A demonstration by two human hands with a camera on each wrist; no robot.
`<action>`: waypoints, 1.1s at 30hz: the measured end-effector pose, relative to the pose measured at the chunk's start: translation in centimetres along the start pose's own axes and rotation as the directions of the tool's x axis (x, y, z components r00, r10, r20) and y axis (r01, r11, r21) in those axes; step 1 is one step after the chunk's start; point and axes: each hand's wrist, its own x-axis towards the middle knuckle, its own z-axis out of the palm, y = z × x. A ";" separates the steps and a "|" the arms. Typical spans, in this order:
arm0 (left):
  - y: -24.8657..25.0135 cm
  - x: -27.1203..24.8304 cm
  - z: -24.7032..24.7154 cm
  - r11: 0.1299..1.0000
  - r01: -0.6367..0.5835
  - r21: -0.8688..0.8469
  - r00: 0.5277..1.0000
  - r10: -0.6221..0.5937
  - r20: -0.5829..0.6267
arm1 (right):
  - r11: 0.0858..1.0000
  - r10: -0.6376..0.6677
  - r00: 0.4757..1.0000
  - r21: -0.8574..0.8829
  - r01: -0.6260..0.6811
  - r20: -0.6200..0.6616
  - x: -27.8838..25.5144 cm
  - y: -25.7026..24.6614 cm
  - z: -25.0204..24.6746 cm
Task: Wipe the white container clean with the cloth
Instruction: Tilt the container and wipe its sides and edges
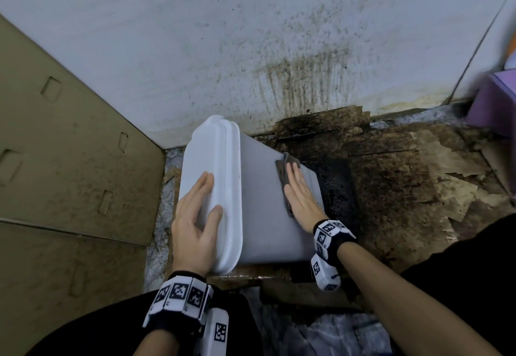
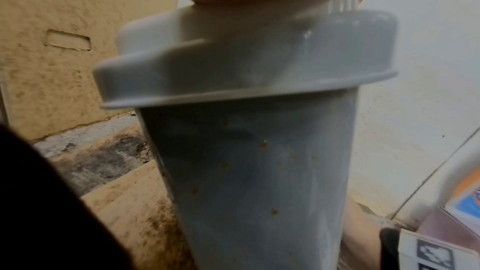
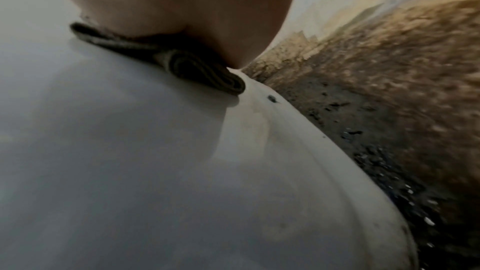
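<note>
The white container [image 1: 262, 202] lies tilted on its side, its lid [image 1: 206, 154] facing left. My left hand [image 1: 205, 202] rests flat on the lid, fingers straight and the thumb along the rim. With straight fingers, my right hand [image 1: 294, 182] presses a folded grey cloth [image 1: 287, 164] against the container's upper side near its bottom end. The left wrist view shows the container wall [image 2: 246, 171] with small brown spots below the lid [image 2: 233, 65]. In the right wrist view the cloth [image 3: 197, 69] sits under the palm on the container [image 3: 130, 151].
A brown cardboard box [image 1: 69, 146] stands close on the left. Behind is a stained white wall [image 1: 251, 48]. Dark, soiled cardboard [image 1: 391, 174] covers the floor to the right, and a purple object [image 1: 491, 104] sits at the far right.
</note>
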 end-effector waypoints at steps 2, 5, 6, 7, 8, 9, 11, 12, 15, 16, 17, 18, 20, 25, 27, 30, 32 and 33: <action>0.1 0.0 0.0 1.000 -0.012 0.004 1.000 0.012 0.012 | 0.995 0.092 0.996 0.029 -0.092 -0.003 -0.1 0.8 -0.6; 0.4 0.0 0.3 0.999 -0.031 0.028 0.999 0.031 0.017 | 0.988 0.155 0.987 0.016 -0.156 0.042 -0.7 0.9 -1.3; 0.5 0.0 0.4 0.999 -0.034 0.035 0.999 0.033 0.017 | 0.987 0.161 0.985 0.008 -0.162 0.053 -0.8 0.7 -1.6; 0.6 0.0 0.6 0.999 -0.036 0.040 0.999 0.036 0.017 | 0.986 0.168 0.984 0.002 -0.168 0.052 -0.7 0.7 -1.6; 0.6 0.0 0.7 0.998 -0.038 0.043 0.999 0.037 0.015 | 0.985 0.174 0.984 -0.001 -0.174 0.047 -0.6 0.7 -1.5; 0.7 0.0 0.8 0.998 -0.039 0.047 0.999 0.039 0.012 | 0.983 0.183 0.982 -0.004 -0.183 0.039 -0.4 0.7 -1.3; 0.8 0.0 0.8 0.998 -0.040 0.050 0.999 0.039 0.005 | 0.978 0.207 0.978 -0.011 -0.207 0.012 -0.2 0.7 -0.8; 0.9 0.0 0.8 0.998 -0.037 0.047 0.999 0.036 0.002 | 0.975 0.222 0.975 -0.012 -0.222 0.001 -0.2 0.6 -0.4; 1.0 -0.1 0.9 0.998 -0.033 0.045 0.999 0.034 -0.005 | 0.981 0.194 0.979 0.002 -0.194 -0.069 -1.1 -1.1 0.6; 1.0 -0.1 0.9 0.998 -0.034 0.049 0.999 0.034 -0.008 | 0.983 0.180 0.979 0.036 -0.178 -0.094 -1.6 -2.2 0.9; 1.1 -0.1 0.9 0.998 -0.034 0.055 0.999 0.035 -0.011 | 0.984 0.168 0.979 0.077 -0.159 -0.118 -1.9 -3.1 1.5; 1.1 -0.1 0.9 0.998 -0.034 0.059 0.999 0.035 -0.013 | 0.986 0.147 0.979 0.103 -0.134 -0.139 -2.1 -3.8 2.0; 1.1 0.0 0.9 0.998 -0.030 0.060 0.999 0.031 -0.014 | 0.993 0.081 0.984 0.099 -0.066 -0.157 -2.5 -5.3 3.1; 0.8 0.0 0.9 0.998 -0.019 0.054 1.000 0.019 -0.006 | 0.975 -0.067 0.979 0.194 0.105 -0.193 -4.4 -9.1 4.4; 0.9 0.0 0.9 0.999 -0.010 0.047 1.000 0.010 -0.001 | 0.976 -0.135 0.965 0.140 0.169 -0.225 -5.1 -9.1 4.6; 0.9 -0.1 0.9 0.999 0.002 0.033 1.000 -0.002 0.007 | 0.981 -0.185 0.961 0.024 0.194 -0.204 -5.8 -7.4 4.0; 0.8 0.0 0.8 1.000 0.007 0.025 1.000 -0.007 0.005 | 0.984 -0.176 0.972 0.007 0.179 -0.158 -6.1 -6.0 3.5; 0.8 0.0 0.8 1.000 0.010 0.021 1.000 -0.010 0.005 | 0.986 -0.161 0.976 0.009 0.164 -0.147 -6.2 -5.1 3.4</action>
